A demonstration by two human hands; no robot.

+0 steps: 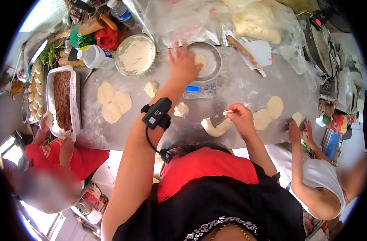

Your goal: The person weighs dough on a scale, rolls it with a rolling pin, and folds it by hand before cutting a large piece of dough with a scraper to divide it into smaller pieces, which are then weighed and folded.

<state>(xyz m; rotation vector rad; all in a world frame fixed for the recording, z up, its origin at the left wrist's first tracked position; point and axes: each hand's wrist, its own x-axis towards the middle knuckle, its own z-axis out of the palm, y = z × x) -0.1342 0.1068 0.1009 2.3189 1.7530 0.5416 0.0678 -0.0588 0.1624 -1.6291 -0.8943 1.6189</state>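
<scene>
My left hand reaches far forward with its fingers spread, at the left rim of a round metal pan. Inside the pan, close to my thumb, lies a small lump of dough. The pan rests on a digital scale with a blue display. Near the front of the table my right hand pinches a small piece of dough between thumb and fingers. Just left of it a curved dough strip lies on the table. Two more dough lumps, one nearer and one farther, sit below and beside my left forearm.
Flat dough rounds lie at left and right. A flour bowl, a rolling pin and plastic-covered dough stand behind. A person at left works by a filling tray; another person's hands handle dough at right.
</scene>
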